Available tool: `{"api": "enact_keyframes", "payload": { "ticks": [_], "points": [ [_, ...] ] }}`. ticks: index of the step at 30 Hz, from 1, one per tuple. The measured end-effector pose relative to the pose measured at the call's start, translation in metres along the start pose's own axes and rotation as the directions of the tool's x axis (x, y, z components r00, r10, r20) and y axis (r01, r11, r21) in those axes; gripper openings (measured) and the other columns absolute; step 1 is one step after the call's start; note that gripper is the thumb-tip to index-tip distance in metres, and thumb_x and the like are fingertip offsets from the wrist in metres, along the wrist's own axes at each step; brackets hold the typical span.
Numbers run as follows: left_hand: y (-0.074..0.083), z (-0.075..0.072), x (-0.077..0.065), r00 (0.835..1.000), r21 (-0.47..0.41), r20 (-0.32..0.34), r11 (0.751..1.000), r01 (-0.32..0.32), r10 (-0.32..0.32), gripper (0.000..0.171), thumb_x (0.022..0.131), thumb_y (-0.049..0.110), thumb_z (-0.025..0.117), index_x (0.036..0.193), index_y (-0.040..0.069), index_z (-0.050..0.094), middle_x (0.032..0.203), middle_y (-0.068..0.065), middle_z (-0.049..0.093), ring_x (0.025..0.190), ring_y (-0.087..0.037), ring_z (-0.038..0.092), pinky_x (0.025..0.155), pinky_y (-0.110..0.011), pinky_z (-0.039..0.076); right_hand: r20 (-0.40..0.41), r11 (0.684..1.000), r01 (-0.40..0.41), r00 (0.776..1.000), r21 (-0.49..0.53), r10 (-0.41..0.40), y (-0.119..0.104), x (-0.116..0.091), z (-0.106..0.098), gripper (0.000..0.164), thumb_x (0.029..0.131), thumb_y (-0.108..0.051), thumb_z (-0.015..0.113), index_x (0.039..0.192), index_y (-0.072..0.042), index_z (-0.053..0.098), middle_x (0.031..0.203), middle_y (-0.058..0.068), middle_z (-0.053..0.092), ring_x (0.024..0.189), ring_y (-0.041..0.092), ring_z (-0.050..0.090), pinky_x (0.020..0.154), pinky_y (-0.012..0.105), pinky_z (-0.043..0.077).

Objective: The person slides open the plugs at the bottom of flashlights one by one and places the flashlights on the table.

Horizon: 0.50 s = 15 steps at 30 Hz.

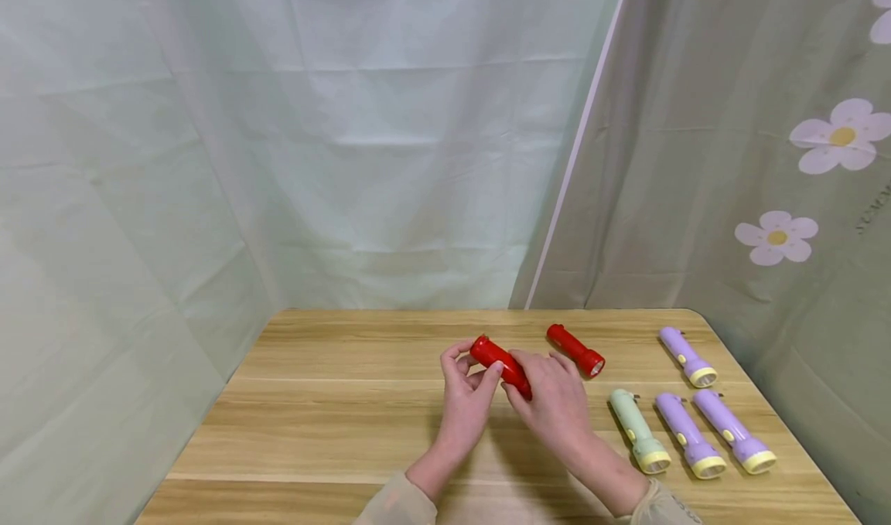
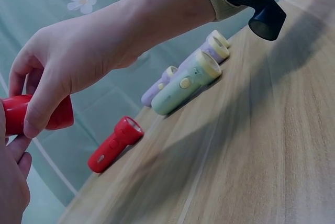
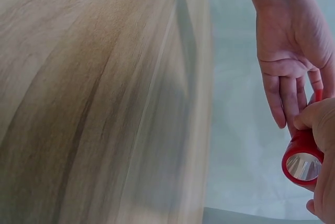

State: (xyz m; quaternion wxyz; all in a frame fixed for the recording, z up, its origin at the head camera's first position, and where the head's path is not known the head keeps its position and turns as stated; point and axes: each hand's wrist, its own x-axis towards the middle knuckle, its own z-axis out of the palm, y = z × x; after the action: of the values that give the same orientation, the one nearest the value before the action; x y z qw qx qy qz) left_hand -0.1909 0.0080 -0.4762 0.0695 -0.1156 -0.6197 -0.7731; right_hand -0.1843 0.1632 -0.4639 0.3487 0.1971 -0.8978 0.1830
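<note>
Both hands hold one red flashlight [image 1: 493, 354] above the middle of the wooden table. The left hand [image 1: 463, 403] has its thumb against the barrel near the tail end, with its fingertips behind it. Over the head end, the right hand [image 1: 554, 398] curls its thumb and fingers round the flashlight. The right wrist view shows the flashlight's lens [image 3: 302, 167] below the right hand's fingers. A second red flashlight [image 1: 573, 349] lies on the table just beyond the right hand, its lens toward the right front.
A pale green flashlight [image 1: 633, 426] lies right of the right forearm. Beside it are two purple flashlights [image 1: 685, 431], and a third purple flashlight [image 1: 684, 355] lies farther back. Curtains [image 1: 418, 161] hang behind the wooden table [image 1: 313, 417].
</note>
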Motion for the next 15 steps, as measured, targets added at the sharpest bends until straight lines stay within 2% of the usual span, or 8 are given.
{"api": "enact_keyframes", "payload": {
  "ticks": [7, 15],
  "points": [
    [0.0012, 0.0006, -0.0043, 0.999, 0.005, -0.019, 0.999, -0.034, 0.034, 0.058, 0.098, 0.016, 0.071, 0.140, 0.012, 0.031, 0.127, -0.017, 0.056, 0.104, -0.030, 0.069, 0.083, -0.031, 0.058, -0.049, 0.998, 0.065, 0.997, -0.005, -0.065, -0.0004, -0.0001, -0.0023, 0.050, 0.076, -0.017, 0.089, 0.121, -0.010, 0.068, 0.097, 0.006, 0.075, 0.088, 0.026, 0.070, 0.103, 0.057, 0.044],
    [0.0000, 0.0005, -0.0063, 0.995, 0.002, -0.011, 0.995, -0.099, 0.099, 0.056, 0.098, 0.018, 0.071, 0.138, 0.013, 0.033, 0.128, -0.016, 0.056, 0.104, -0.029, 0.069, 0.084, -0.036, 0.059, -0.105, 0.992, 0.125, 0.986, -0.017, -0.126, -0.0006, -0.0010, -0.0047, 0.051, 0.074, -0.016, 0.090, 0.120, -0.008, 0.070, 0.096, 0.007, 0.074, 0.086, 0.027, 0.069, 0.100, 0.058, 0.047]
  ]
}}
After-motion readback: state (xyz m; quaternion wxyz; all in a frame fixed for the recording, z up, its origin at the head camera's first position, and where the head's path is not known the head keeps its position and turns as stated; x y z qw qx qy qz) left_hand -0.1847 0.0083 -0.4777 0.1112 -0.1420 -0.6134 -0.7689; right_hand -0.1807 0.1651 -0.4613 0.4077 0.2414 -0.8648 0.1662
